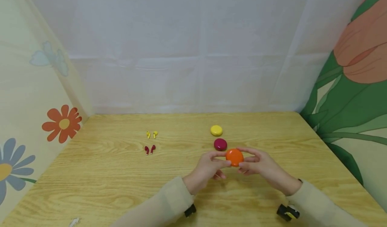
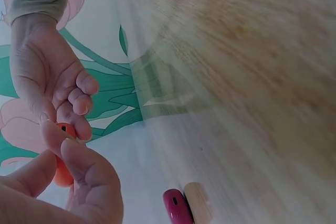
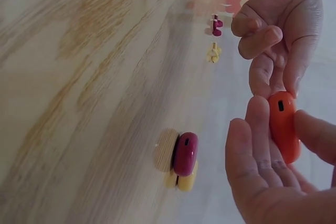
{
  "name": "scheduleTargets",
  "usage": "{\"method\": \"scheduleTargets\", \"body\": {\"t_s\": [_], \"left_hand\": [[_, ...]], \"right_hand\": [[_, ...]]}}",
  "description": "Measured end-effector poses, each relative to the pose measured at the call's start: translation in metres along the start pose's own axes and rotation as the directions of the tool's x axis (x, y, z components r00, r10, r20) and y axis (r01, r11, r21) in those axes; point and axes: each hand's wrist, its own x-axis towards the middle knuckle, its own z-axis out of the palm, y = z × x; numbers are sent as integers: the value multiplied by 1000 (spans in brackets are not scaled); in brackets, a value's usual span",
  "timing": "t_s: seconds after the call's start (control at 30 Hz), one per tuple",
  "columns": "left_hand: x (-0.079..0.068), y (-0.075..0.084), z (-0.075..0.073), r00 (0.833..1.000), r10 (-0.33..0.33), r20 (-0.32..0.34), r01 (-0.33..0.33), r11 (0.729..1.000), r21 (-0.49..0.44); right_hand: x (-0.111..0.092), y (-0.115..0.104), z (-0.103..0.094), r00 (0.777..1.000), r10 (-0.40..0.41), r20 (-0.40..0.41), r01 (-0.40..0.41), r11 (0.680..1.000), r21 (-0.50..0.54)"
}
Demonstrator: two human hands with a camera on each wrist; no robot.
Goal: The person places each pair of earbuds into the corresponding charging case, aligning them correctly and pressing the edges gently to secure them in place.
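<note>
An orange round earbud case [image 1: 234, 157] is held above the table between both hands. My left hand [image 1: 208, 168] pinches its left side with thumb and fingers. On the other side my right hand [image 1: 259, 162] grips the right edge the same way. In the right wrist view the orange case [image 3: 285, 129] is seen edge-on, with a small dark port in its side, and its lid looks closed. Just beyond the hands a dark-red case [image 1: 220, 144] lies on the table, and behind it a yellow case [image 1: 216, 130].
On the left of the wooden table [image 1: 115, 180] lie a pair of yellow earbuds [image 1: 152, 134] and, nearer, a pair of dark-red earbuds [image 1: 149, 149]. A small white object [image 1: 74, 222] sits at the near left edge. White cloth [image 1: 193, 52] hangs behind the table.
</note>
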Motion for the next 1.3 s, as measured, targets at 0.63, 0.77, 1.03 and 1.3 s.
{"method": "scheduleTargets", "body": {"t_s": [0.63,0.77,1.03,1.3], "left_hand": [[3,-2,14,1000,-7,7,7,1000,-19],[6,-2,15,1000,-12,11,12,1000,-6],[8,-5,22,999,15,28,-15,1000,-23],[11,-5,30,1000,-15,13,15,999,-40]], "right_hand": [[0,9,-18,999,5,38,-6,1000,20],[1,12,-21,999,8,37,-9,1000,27],[1,17,-28,999,8,48,-10,999,49],[1,21,-35,997,-9,80,2,997,78]]}}
